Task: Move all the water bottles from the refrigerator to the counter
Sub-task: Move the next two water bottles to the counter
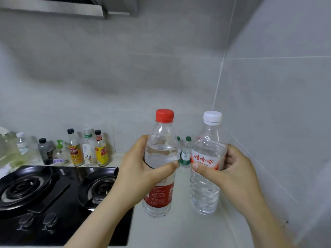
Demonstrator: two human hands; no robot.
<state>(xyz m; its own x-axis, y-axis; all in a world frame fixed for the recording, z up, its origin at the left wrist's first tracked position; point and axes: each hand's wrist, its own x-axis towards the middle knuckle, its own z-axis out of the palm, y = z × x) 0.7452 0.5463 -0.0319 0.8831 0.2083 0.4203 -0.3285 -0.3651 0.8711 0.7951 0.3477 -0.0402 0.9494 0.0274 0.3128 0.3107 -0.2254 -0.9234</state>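
My left hand [141, 169] grips a clear water bottle with a red cap and red label [159, 151] around its upper body. My right hand [231, 169] grips a clear water bottle with a white cap and red-and-white label [206, 190]. Both bottles are upright, side by side over the pale counter [180, 228] near the wall corner; I cannot tell whether their bases touch it. Behind them, against the back wall, two small green-capped water bottles [185, 154] stand on the counter, one mostly hidden.
A black two-burner gas hob [53, 192] fills the counter's left part. Several condiment bottles [87, 149] line the back wall behind it. Grey tiled walls close in at the back and right. A range hood [71, 8] hangs at the upper left.
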